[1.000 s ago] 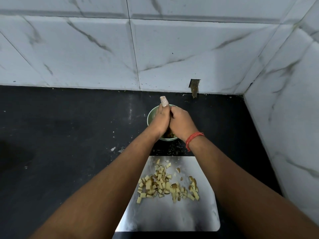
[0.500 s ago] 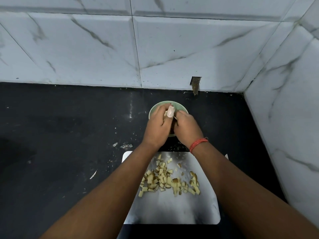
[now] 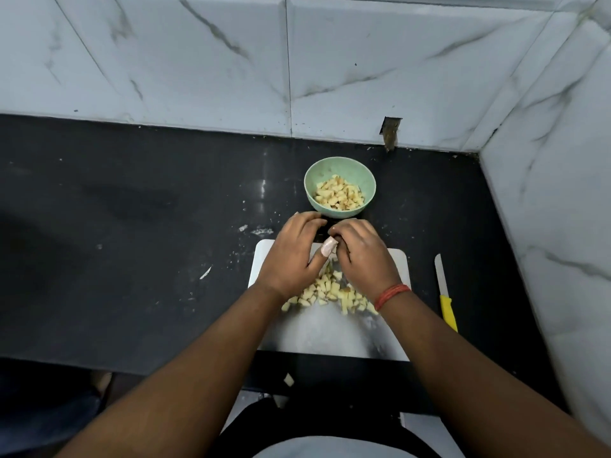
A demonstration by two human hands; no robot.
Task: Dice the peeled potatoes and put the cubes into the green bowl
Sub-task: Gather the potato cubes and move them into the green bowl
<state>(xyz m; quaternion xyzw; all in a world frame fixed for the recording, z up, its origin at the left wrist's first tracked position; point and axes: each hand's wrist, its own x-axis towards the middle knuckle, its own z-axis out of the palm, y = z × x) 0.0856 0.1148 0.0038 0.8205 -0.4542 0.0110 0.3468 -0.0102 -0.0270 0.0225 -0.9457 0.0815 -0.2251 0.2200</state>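
- Both hands have come back from over the green bowl (image 3: pixel 339 186) to the far end of the cutting board (image 3: pixel 330 328); one second ago they were bunched together above the bowl, hiding most of it, and its contents now show.
- Green bowl: stands on the black table (image 3: pixel 132 242) just beyond the board, near the tiled back wall (image 3: pixel 231 61). Holds a heap of pale potato cubes (image 3: pixel 339 195).
- Left hand (image 3: pixel 292 256): palm down over the board's far left corner, fingers curved downward. Thumb tip wrapped in a pale bandage (image 3: pixel 329 250). Cannot tell whether its grip holds anything.
- Right hand (image 3: pixel 360 252): palm down beside the left, fingers bent toward it, fingertips close to the bandaged thumb. Its grip is hidden from above; cannot tell if it holds cubes. Red thread band (image 3: pixel 391 295) on the wrist.
- Loose cubes on the board (image 3: pixel 325 290): a scatter lying between and under the two wrists, mid-board.
- One stray cube (image 3: pixel 288 379) lies off the board at the near table edge.
- Knife (image 3: pixel 446 294): on the table to the right of the board, apart from it, yellow handle toward the person, blade pointing at the wall.
- White scraps and crumbs dot the table left of the board.
- No brand, label or readable writing on anything visible.
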